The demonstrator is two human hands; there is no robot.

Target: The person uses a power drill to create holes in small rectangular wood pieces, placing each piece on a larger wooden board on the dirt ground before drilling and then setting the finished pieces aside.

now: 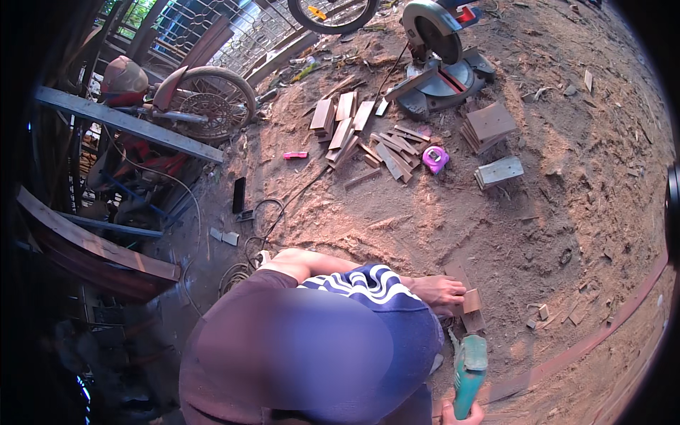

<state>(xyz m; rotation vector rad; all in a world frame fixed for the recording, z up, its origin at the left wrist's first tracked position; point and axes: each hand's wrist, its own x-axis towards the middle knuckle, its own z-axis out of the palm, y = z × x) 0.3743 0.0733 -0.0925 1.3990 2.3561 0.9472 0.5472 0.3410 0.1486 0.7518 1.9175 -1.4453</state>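
Note:
My left hand [440, 291] rests low over a flat wooden board [473, 322] on the ground. Its fingertips grip the near side of a small wooden block [472, 300] that lies across the board. Below it, at the bottom of the view, my right hand [466, 415] is wrapped around the lower end of a teal power tool [469, 374]. The tool's scuffed wide end points towards the board and sits apart from it. Its exact kind cannot be made out. My trouser leg with white stripes hides part of the left forearm.
A mitre saw [441, 79] stands at the back. Cut wood pieces [393, 151], a purple tape measure [435, 159] and stacked blocks [490, 125] lie before me. A black cable [281, 212] crosses the sawdust-covered ground. A motorbike wheel [210, 106] and a beam [133, 123] are at left.

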